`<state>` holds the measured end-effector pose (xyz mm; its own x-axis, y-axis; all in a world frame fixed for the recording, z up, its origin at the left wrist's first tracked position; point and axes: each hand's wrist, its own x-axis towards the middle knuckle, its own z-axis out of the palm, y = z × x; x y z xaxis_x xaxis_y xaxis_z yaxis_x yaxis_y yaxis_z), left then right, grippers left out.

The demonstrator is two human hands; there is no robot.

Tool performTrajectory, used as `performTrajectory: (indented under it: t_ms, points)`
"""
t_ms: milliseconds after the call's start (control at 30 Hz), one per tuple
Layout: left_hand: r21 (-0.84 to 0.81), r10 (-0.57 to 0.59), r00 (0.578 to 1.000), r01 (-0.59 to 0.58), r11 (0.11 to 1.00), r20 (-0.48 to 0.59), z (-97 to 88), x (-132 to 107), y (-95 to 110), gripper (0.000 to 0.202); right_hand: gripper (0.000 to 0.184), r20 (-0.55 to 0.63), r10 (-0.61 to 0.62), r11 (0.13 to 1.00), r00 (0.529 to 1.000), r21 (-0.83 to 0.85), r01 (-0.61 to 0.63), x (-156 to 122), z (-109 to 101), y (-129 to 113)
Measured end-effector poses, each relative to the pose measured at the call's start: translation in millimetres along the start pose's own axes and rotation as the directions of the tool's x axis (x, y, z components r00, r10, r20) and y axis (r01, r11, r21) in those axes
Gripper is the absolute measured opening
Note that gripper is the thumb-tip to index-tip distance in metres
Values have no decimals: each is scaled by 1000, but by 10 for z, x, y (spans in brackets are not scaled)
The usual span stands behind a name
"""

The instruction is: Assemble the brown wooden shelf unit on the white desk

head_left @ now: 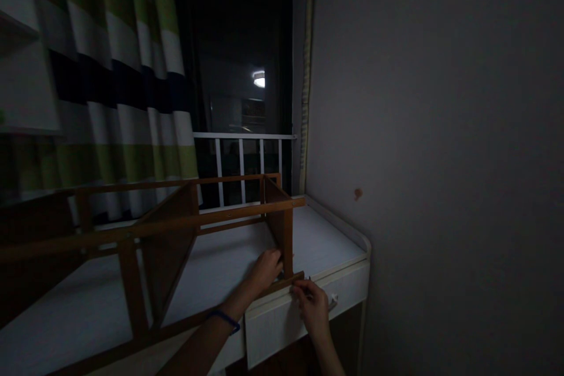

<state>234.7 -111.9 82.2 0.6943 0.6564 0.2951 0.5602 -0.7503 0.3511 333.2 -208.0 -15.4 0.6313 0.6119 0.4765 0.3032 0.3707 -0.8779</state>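
A brown wooden shelf rack lies on its side across the white desk. My left hand, with a dark blue band on the wrist, reaches inside the rack's right end bay. Its fingers are curled against the end panel, near the foot of the corner post; the fingertips are partly hidden. My right hand is outside, in front of the desk edge. Its thumb and fingers are pinched together at the end of the lower front rail. Whatever small thing they hold is too dark to make out.
A white drawer front with a handle lies below the desk edge. A plain wall bounds the right side. Behind the desk are a white railing, a dark window and a striped curtain.
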Motion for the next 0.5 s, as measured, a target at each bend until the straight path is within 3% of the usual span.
performTrajectory:
  t_ms: [500]
  points:
    - [-21, 44, 999, -45, 999, -28, 57, -16, -28, 24, 28, 7, 56, 997, 998, 49, -57, 7, 19, 29]
